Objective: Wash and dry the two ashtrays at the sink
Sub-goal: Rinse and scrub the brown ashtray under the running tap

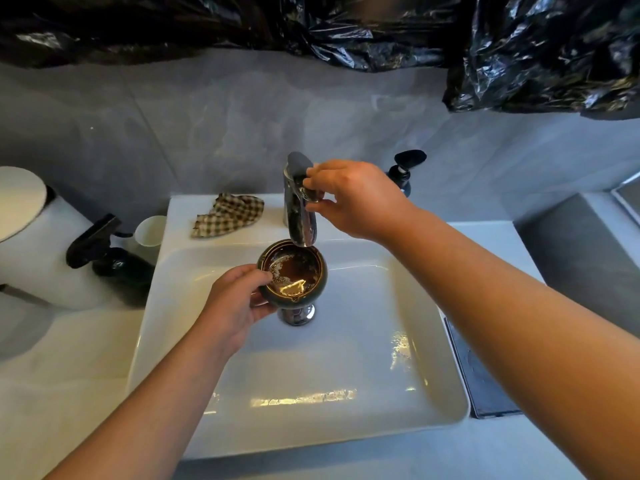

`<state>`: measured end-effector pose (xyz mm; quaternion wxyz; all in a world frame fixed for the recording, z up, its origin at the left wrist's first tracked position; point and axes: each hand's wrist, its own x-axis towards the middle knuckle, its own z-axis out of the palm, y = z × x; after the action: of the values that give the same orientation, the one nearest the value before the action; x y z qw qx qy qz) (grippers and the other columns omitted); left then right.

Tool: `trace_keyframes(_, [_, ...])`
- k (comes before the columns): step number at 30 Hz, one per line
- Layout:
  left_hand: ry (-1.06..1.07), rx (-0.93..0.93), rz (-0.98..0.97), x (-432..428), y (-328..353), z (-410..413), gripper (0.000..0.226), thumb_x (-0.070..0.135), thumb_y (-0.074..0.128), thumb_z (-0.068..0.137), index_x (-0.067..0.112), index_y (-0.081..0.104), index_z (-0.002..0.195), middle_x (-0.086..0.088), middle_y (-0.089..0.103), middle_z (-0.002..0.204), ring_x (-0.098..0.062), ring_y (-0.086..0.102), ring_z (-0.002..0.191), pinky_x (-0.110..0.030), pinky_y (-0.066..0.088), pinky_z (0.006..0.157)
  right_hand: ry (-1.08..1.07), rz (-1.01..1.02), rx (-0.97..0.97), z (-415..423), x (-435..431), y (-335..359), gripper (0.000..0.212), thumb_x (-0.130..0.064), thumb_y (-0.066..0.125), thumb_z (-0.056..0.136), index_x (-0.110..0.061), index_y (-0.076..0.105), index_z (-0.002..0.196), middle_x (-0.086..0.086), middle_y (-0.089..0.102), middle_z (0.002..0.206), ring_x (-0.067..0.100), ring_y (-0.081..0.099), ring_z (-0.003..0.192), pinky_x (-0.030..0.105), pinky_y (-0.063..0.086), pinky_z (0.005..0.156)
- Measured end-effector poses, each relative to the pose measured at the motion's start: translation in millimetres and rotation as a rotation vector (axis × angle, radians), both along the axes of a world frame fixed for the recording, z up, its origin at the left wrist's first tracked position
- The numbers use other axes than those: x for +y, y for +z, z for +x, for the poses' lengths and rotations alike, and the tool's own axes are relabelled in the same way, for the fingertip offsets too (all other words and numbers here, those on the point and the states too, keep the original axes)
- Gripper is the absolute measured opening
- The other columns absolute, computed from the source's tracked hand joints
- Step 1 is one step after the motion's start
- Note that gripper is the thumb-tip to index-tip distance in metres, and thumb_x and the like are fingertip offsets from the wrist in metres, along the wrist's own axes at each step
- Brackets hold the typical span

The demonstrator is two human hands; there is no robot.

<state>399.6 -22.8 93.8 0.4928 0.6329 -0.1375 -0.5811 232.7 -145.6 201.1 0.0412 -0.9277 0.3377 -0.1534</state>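
Observation:
A round dark-green ashtray (294,273) with a brown glazed inside holds brownish water with foam. My left hand (235,299) grips its left rim and holds it level over the white sink (346,358), right under the chrome faucet spout (301,216). My right hand (349,199) pinches the faucet's lever handle from the right. Below the ashtray shows the chrome drain plug (298,315). I see only one ashtray.
A checked cloth (228,214) lies on the sink's back ledge, left of the faucet. A black spray bottle (107,251), a white cup (150,230) and a white bin (27,230) stand at the left. A black soap dispenser (405,171) is behind my right hand. Black plastic sheeting (519,46) hangs above.

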Motion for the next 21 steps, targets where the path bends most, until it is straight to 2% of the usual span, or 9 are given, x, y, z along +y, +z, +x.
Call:
trace_keyframes(7, [-0.006,0.021,-0.013,-3,1,-3,0.008,0.002,0.058,0.092,0.008,0.064,0.093,-0.015,0.070,0.088,-0.027,0.066,0.084,-0.044,0.057,0.079,-0.001,0.005,0.003,2,1,6,0.028,-0.020,0.070,0.092,-0.006,0.074,0.116,0.013,0.073,0.112,0.031,0.069,0.101,0.046,0.058,0.083])
trace_keyframes(13, [0.015,0.038,-0.005,-4,-2,-2,0.010,0.003,0.058,0.092,0.007,0.064,0.099,-0.016,0.069,0.092,-0.027,0.066,0.086,-0.044,0.057,0.077,0.006,-0.005,0.013,3,-6,9,0.027,-0.021,0.069,0.093,-0.007,0.073,0.115,0.012,0.074,0.109,0.031,0.069,0.100,0.046,0.059,0.082])
trace_keyframes(18, [0.026,0.059,-0.003,-5,-3,-5,0.008,0.003,0.058,0.092,0.008,0.064,0.094,-0.015,0.068,0.091,-0.027,0.066,0.086,-0.043,0.057,0.076,0.006,0.002,-0.020,3,-10,5,0.028,-0.022,0.068,0.094,-0.007,0.072,0.117,0.012,0.073,0.109,0.031,0.069,0.101,0.047,0.058,0.084])
trace_keyframes(21, [0.024,0.063,-0.006,-6,-3,-6,0.008,0.002,0.058,0.092,0.008,0.064,0.093,-0.015,0.068,0.089,-0.026,0.066,0.084,-0.043,0.057,0.075,0.007,-0.010,-0.039,4,-13,6,0.027,-0.022,0.069,0.093,-0.005,0.073,0.113,0.013,0.074,0.105,0.032,0.069,0.096,0.047,0.058,0.080])
